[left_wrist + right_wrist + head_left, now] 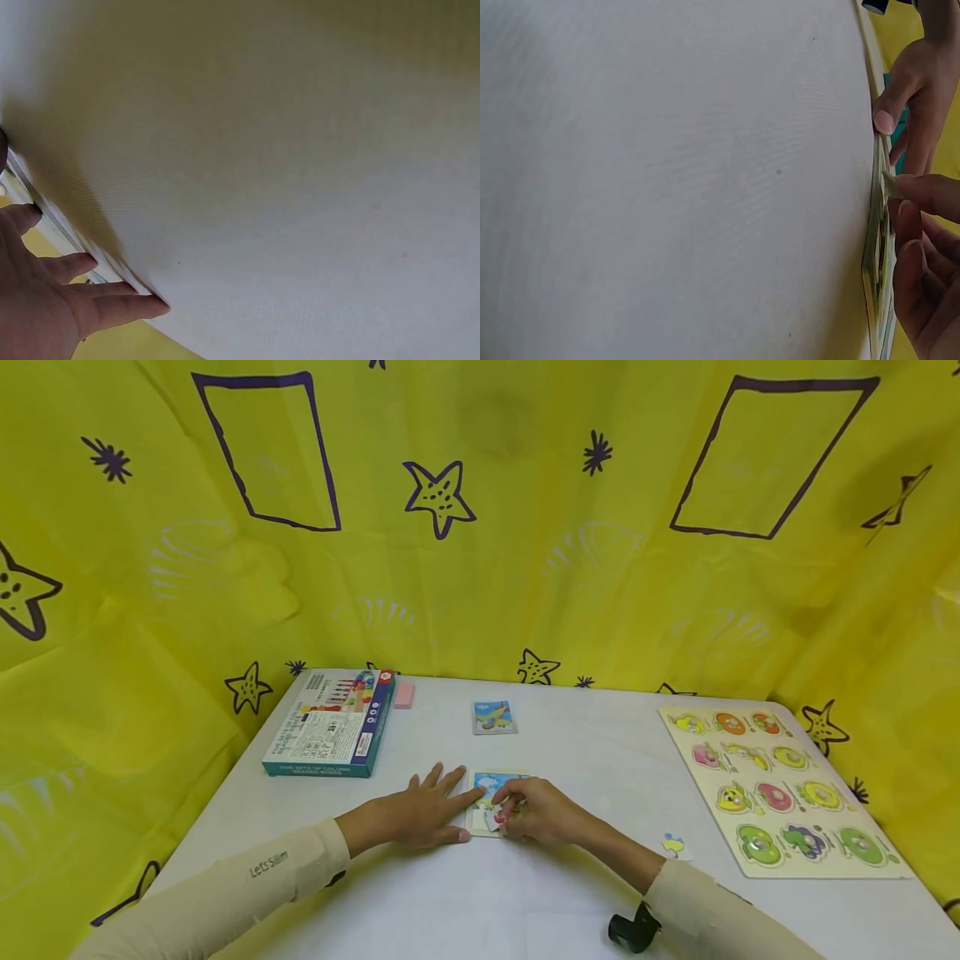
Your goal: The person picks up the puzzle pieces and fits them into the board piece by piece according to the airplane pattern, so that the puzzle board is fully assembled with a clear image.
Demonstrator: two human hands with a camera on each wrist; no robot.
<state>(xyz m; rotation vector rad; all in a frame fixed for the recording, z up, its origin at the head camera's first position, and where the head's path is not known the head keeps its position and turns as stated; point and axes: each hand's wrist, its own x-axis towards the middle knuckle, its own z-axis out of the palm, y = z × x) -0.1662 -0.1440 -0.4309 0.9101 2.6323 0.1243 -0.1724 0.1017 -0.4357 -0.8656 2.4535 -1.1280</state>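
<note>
A small picture puzzle board (pixel 501 782), with blue sky printed along its top, lies on the white table between my hands. My left hand (pixel 430 811) is spread flat, its index finger and thumb reaching onto the board's left side. My right hand (pixel 542 811) pinches a small puzzle piece (pixel 493 818) with red on it over the lower part of the board. In the right wrist view, the right hand's fingers (pixel 915 259) hold the piece tilted above the board's edge. The left wrist view shows the left hand (pixel 45 300) with fingers extended.
A loose puzzle piece (pixel 674 845) lies right of my right hand. Behind the board sits another small picture puzzle (pixel 494 717). A boxed toy set (pixel 330 724) and a pink block (pixel 404 696) stand back left. A fruit peg board (pixel 712 793) lies at right.
</note>
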